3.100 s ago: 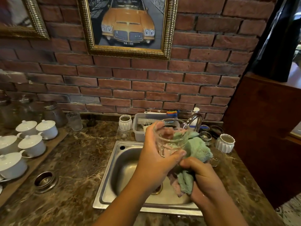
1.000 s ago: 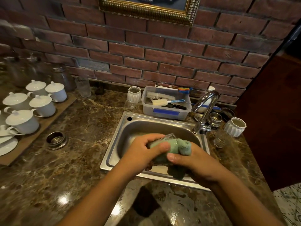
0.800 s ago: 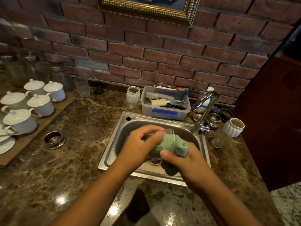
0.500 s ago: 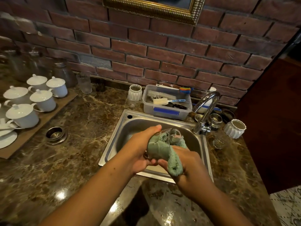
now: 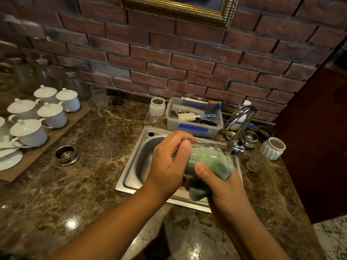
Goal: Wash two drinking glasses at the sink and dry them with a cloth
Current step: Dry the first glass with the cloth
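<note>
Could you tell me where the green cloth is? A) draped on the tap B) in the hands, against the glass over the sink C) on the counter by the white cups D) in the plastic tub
B: the right hand presses the green cloth to the glass gripped by the left hand.

White lidded cups [image 5: 51, 114] sit on a board [image 5: 37, 152] at the bench's [image 5: 93, 166] left edge, plastic tub [image 5: 174, 126] of brushes [image 5: 185, 116] at the back, ribbed white pot [image 5: 273, 150] far right.

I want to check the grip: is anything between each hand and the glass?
The left hand grips the glass directly. Only the green cloth lies between the right hand and the glass.
</note>
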A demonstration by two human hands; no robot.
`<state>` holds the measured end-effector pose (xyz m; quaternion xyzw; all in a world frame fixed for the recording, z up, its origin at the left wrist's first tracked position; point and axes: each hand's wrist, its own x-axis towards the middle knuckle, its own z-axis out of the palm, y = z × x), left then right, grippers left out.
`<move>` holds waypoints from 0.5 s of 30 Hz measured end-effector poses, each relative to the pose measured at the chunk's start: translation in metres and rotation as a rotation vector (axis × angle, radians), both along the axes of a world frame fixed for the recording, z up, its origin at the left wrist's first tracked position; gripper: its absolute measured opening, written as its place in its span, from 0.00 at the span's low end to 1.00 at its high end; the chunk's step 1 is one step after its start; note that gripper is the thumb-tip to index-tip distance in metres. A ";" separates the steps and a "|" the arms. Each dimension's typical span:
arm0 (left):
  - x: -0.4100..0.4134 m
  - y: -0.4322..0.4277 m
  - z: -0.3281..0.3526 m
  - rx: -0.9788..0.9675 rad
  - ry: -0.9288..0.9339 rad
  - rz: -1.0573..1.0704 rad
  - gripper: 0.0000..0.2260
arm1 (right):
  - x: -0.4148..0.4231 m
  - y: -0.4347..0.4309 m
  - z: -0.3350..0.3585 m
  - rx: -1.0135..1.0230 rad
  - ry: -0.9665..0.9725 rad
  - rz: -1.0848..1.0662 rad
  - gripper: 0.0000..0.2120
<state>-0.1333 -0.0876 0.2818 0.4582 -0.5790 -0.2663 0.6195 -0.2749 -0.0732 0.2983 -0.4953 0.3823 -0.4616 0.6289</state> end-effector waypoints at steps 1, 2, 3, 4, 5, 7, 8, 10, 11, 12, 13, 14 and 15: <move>-0.004 0.001 0.002 0.068 0.100 -0.017 0.13 | -0.002 -0.001 -0.001 -0.081 0.084 -0.009 0.07; -0.008 0.001 0.004 0.138 0.199 -0.031 0.12 | -0.003 -0.001 -0.001 -0.180 0.162 -0.001 0.05; -0.011 0.001 0.007 0.220 0.288 -0.041 0.11 | -0.005 -0.002 -0.001 -0.291 0.241 0.019 0.05; -0.013 -0.001 0.009 0.329 0.376 -0.050 0.11 | -0.007 -0.004 -0.003 -0.410 0.330 0.038 0.06; -0.013 -0.003 0.014 0.469 0.475 -0.059 0.11 | -0.010 -0.006 -0.004 -0.526 0.431 0.051 0.08; -0.009 -0.007 0.019 0.764 0.648 -0.113 0.10 | -0.016 -0.010 -0.007 -0.733 0.630 0.067 0.09; -0.006 -0.007 0.021 0.881 0.701 -0.163 0.11 | -0.018 -0.011 -0.008 -0.824 0.715 0.068 0.08; -0.004 -0.005 0.023 0.976 0.745 -0.215 0.13 | -0.020 -0.009 -0.010 -0.933 0.801 0.070 0.09; -0.006 -0.004 0.025 0.965 0.744 -0.196 0.13 | -0.021 -0.008 -0.010 -0.934 0.777 0.073 0.10; -0.008 -0.003 0.025 0.921 0.731 -0.163 0.12 | -0.021 -0.006 -0.009 -0.911 0.718 0.074 0.10; -0.011 -0.003 0.024 0.845 0.710 -0.128 0.12 | -0.020 -0.004 -0.008 -0.865 0.638 0.073 0.09; -0.014 -0.003 0.024 0.740 0.668 -0.092 0.11 | -0.018 -0.001 -0.007 -0.781 0.552 0.064 0.07; -0.016 -0.001 0.023 0.602 0.585 -0.056 0.11 | -0.015 0.002 -0.004 -0.648 0.457 0.042 0.06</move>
